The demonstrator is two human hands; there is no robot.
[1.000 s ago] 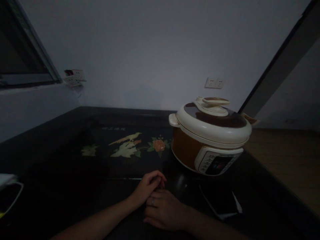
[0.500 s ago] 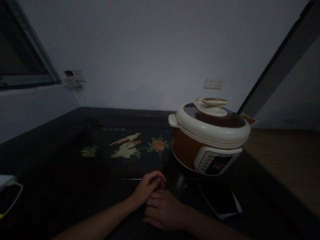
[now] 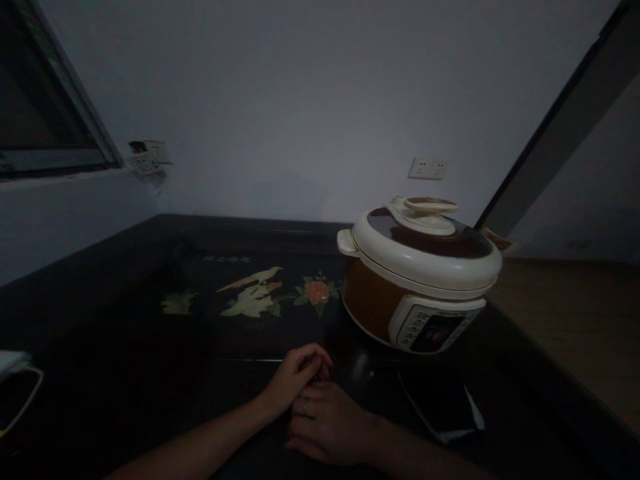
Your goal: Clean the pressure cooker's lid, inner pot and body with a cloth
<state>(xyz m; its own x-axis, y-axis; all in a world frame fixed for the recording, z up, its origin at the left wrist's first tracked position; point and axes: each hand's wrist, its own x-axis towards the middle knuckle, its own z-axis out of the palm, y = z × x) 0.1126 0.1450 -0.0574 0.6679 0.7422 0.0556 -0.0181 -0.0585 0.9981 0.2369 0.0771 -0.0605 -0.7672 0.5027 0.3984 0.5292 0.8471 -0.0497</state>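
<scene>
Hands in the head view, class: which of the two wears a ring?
The right hand, lower in the picture: a pale ring circles one of its fingers. The left hand, just above it, shows none.

Cooker (image 3: 420,270) — cream and brown; tabletop (image 3: 125,363) — black, bird-and-flower patterned.

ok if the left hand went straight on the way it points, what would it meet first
Probably the cooker, on its brown body: the left hand points forward and rightward, towards it. Depth is hard to judge in this dim view.
</scene>
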